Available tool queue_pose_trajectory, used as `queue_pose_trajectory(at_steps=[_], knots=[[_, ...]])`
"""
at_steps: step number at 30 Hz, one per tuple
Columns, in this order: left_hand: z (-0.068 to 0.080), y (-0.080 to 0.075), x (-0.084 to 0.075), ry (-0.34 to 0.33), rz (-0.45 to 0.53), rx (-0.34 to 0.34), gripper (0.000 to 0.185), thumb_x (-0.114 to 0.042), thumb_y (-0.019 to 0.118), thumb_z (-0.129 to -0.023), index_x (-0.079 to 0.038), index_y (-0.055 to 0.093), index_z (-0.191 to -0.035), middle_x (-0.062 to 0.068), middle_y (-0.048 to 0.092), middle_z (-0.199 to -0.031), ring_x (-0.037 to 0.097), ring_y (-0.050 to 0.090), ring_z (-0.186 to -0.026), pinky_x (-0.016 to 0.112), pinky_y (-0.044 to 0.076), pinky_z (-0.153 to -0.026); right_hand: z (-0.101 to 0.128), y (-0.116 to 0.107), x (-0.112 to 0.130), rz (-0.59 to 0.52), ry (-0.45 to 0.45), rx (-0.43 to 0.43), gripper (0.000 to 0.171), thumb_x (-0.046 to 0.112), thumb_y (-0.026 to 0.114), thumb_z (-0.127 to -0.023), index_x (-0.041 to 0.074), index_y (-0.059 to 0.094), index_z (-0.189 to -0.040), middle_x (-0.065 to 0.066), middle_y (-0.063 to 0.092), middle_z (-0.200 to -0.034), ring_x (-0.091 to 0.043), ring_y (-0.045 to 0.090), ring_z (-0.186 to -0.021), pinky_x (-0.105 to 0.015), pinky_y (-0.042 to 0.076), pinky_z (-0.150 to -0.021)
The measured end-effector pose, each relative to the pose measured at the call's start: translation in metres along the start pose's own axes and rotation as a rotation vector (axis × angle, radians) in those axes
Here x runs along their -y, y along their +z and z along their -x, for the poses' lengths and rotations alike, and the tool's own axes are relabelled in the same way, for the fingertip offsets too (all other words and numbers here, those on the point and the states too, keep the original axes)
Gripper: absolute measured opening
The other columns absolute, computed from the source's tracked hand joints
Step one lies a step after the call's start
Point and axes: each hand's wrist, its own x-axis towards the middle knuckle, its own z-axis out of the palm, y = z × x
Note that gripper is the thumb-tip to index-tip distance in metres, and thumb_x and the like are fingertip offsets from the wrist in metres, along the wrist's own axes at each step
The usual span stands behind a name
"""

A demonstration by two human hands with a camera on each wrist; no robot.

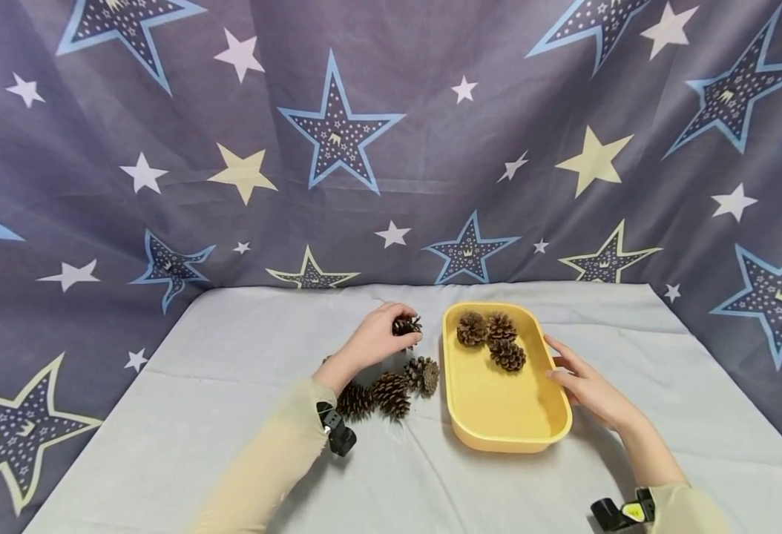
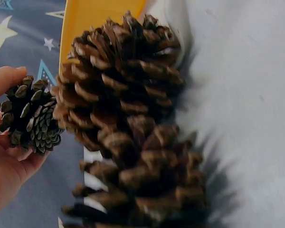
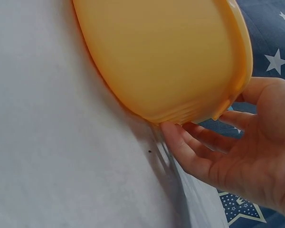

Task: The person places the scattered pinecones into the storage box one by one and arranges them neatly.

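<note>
A bench (image 1: 197,415) covered in pale grey cloth stood before a dark backdrop (image 1: 391,148) printed with stars.

Left of centre, the left hand (image 1: 374,343) was curled around a small cone (image 1: 406,325), pinched between thumb and fingertips and lifted just clear of the cloth. The left wrist view showed that cone (image 2: 31,121) resting against the palm, its scales tight and dark. Below the hand, a pile of cones (image 1: 391,387) lay on the cloth, touching one another, just beside the tray's left wall.

To the right stood a yellow tray (image 1: 498,415), long and shallow, with three cones (image 1: 491,337) bunched at its far end and the near part bare.

Further right, the right hand (image 1: 587,386) rested against the tray's right side, fingers loosely bent along the wall (image 3: 180,71) and the thumb at the rim, steadying rather than gripping. The right wrist view showed the fingertips (image 3: 173,137) tucked under the rim's edge.

Risks, as a judgement: the held cone was gripped only by its brittle scales, so it could slip or shed bits over the cloth. The light tray might slide or tip if the right hand pressed too hard. A sleeve (image 1: 277,460) brushing the pile could scatter the loose cones.
</note>
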Motion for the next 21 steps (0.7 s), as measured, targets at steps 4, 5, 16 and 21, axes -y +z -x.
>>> queue_pose_trajectory(at_steps=[4,5,16,21], knots=[[-0.004,0.003,-0.008,0.007,0.004,-0.001,0.046,-0.037,0.066,-0.080,-0.011,0.058,-0.116,0.004,0.057,-0.117,0.020,0.052,-0.110,0.035,0.039,-0.099,0.000,-0.001,0.001,0.001,0.000,0.006,0.067,0.016,0.044,-0.095,0.012,0.002,-0.147,-0.035,0.024,-0.133,-0.029,0.055,-0.099,-0.036,0.053,-0.072],[-0.005,0.004,-0.010,0.006,0.000,0.001,0.046,-0.038,0.065,-0.080,-0.011,0.058,-0.117,0.004,0.057,-0.117,0.020,0.052,-0.111,0.035,0.039,-0.099,0.000,-0.001,0.001,0.001,0.000,0.005,0.067,0.016,0.044,-0.095,0.012,0.002,-0.147,-0.035,0.024,-0.133,-0.029,0.055,-0.099,-0.037,0.053,-0.072],[-0.018,0.015,-0.033,0.069,0.037,-0.008,0.042,-0.032,0.067,-0.080,-0.011,0.060,-0.116,0.003,0.056,-0.113,0.019,0.053,-0.106,0.036,0.042,-0.095,0.001,-0.001,0.000,0.002,-0.011,0.002,0.068,0.016,0.045,-0.095,0.012,0.002,-0.147,-0.036,0.025,-0.133,-0.032,0.054,-0.102,-0.039,0.053,-0.073],[-0.024,0.020,-0.044,0.065,0.046,-0.002,0.044,-0.033,0.067,-0.080,-0.010,0.059,-0.117,0.003,0.055,-0.117,0.020,0.052,-0.110,0.036,0.041,-0.098,0.000,-0.001,0.000,0.004,-0.009,0.001,0.067,0.017,0.045,-0.095,0.013,0.002,-0.147,-0.035,0.025,-0.133,-0.033,0.053,-0.103,-0.040,0.052,-0.074]])
